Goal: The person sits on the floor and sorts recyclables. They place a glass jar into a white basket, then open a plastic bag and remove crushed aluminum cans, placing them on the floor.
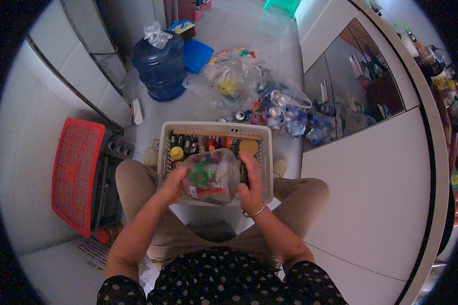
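Note:
A large clear jar (215,177) lies sideways between my two hands, above a white plastic basket (213,125). My left hand (172,187) holds its base end. Around the dark lid (244,173) at the other end, my right hand (252,179) is closed. Green and red patches show on the jar, but I cannot tell whether they are on its wall or inside. Beneath it, the basket holds several bottles and jars, among them a yellow-capped bottle (176,153) and a jar with a tan lid (248,146). The jar hides the basket's front part.
A red plastic basket (78,175) leans at the left. Ahead stand a blue water-cooler bottle (160,65) and a blue dustpan (197,55). Plastic bags (236,78) and crushed cans and bottles (286,114) cover floor beside the white cabinet (362,179) on the right.

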### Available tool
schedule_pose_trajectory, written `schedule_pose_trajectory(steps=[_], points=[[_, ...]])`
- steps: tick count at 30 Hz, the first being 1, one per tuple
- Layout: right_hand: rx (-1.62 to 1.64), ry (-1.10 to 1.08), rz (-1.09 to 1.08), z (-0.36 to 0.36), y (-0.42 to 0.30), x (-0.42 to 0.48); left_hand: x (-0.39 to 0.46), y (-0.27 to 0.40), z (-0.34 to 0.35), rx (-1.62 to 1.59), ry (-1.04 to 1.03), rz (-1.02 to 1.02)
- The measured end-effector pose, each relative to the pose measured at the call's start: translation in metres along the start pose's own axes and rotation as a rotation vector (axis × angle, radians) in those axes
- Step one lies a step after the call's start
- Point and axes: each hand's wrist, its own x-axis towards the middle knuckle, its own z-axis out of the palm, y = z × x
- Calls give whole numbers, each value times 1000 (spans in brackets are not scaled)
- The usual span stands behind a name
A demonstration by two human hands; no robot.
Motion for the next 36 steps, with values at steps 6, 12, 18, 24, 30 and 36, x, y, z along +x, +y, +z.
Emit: schedule_pose_trajectory(steps=[6, 12, 18, 24, 30, 36], points=[[-116, -154, -324, -9, -18, 13, -24, 24, 16, -95, -38, -251], [55, 1, 44, 4, -14, 7, -24, 15, 14, -15, 1, -116], [201, 79, 221, 12, 3, 2, -10, -8, -8, 149, 0, 84], [504, 113, 548, 12, -3, 7, -26, 23, 28, 387, 43, 305], [876, 125, 810, 18, 21, -2, -30, 31, 42, 818, 106, 477], [912, 144, 803, 23, 26, -9, -25, 25, 30, 896, 132, 554]])
